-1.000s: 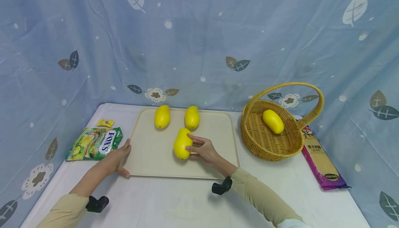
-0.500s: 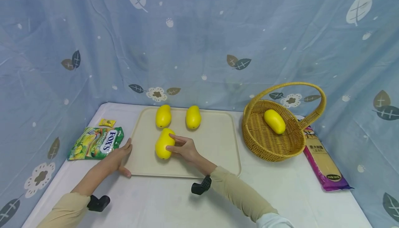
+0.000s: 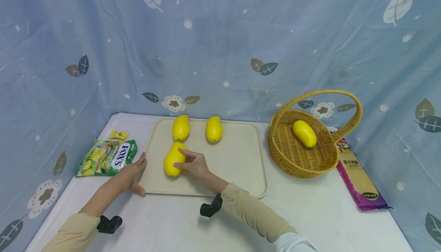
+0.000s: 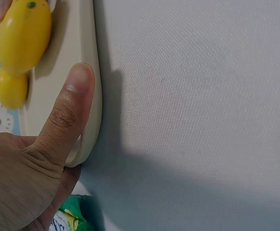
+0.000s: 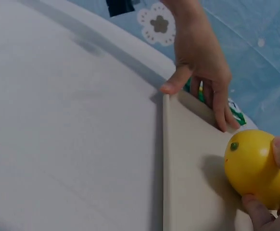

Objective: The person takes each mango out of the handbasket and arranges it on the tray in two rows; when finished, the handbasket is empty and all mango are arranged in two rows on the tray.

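My right hand (image 3: 195,165) pinches a yellow mango (image 3: 173,160) between thumb and fingers, over the left half of a beige tray (image 3: 231,168). In the right wrist view, the mango's green stem spot faces the camera and a shadow falls on the tray beside it. Behind it on the tray lie a left mango (image 3: 181,128) and a right mango (image 3: 214,129). My left hand (image 3: 128,177) holds the tray's near left corner, its thumb (image 4: 72,103) along the front rim and its fingers at the left side. Whether the held mango touches the tray, I cannot tell.
At the right stands a wicker basket (image 3: 275,150) with a tall handle and one mango (image 3: 304,134) inside. A purple-edged pasta packet (image 3: 358,175) lies beside it. Left of the tray are a green FOX'S candy bag (image 3: 106,158) and a small yellow wrapped candy (image 3: 118,135).
My right hand has carried the mango leftward over the tray, to in front of the left rear mango. The left hand has stayed at the tray's corner.
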The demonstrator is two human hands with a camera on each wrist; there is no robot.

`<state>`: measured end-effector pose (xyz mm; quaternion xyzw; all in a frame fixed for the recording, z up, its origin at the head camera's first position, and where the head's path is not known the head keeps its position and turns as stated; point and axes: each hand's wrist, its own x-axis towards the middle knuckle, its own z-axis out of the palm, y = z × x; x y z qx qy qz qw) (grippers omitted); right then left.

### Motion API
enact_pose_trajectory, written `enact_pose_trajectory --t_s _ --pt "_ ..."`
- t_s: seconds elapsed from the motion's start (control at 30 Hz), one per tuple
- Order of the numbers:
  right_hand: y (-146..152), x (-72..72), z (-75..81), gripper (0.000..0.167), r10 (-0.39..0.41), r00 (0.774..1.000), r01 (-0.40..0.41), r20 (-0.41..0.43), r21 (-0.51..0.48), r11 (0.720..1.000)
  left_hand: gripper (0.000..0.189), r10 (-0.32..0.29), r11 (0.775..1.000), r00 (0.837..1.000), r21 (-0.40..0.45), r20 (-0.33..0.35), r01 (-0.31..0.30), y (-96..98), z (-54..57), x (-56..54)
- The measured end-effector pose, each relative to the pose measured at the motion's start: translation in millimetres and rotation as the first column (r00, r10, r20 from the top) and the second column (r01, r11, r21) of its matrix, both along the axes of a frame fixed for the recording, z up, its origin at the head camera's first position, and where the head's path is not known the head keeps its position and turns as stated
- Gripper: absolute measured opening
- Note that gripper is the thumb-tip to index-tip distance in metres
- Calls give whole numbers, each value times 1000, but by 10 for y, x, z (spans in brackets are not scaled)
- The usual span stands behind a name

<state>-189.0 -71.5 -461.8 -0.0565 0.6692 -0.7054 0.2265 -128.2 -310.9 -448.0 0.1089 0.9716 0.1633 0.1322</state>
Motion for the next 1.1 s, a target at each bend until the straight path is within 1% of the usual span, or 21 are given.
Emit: enact_pose_trajectory --t_s 0.2,0.37,0.43,0.6,0.73,0.93,1.1 --pt "9 21 60 54 -14 999 14 48 6 1000 119 9 1000 999 4 50 -9 1 22 -21" --pt "21 34 89 58 -3 998 3 60 -1 1000 119 15 1000 998 2 64 -15 2 33 -24" --pt "24 35 91 59 1 998 -1 60 -2 1000 118 19 1000 998 7 59 -20 6 33 -18" --pt "37 35 97 60 4 998 -4 70 -8 1000 118 7 1000 1000 7 22 -7 12 35 -3" --pt "48 33 100 61 5 998 -4 69 -12 1000 118 1 1000 1000 8 5 -1 22 40 -1" --pt "49 28 114 61 5 998 -4 56 -11 1000 119 0 1000 1000 5 -4 0 18 33 4" --pt "48 37 142 61 -2 997 1 83 15 1000 119 -4 1000 1000 12 -8 4 2 21 9"
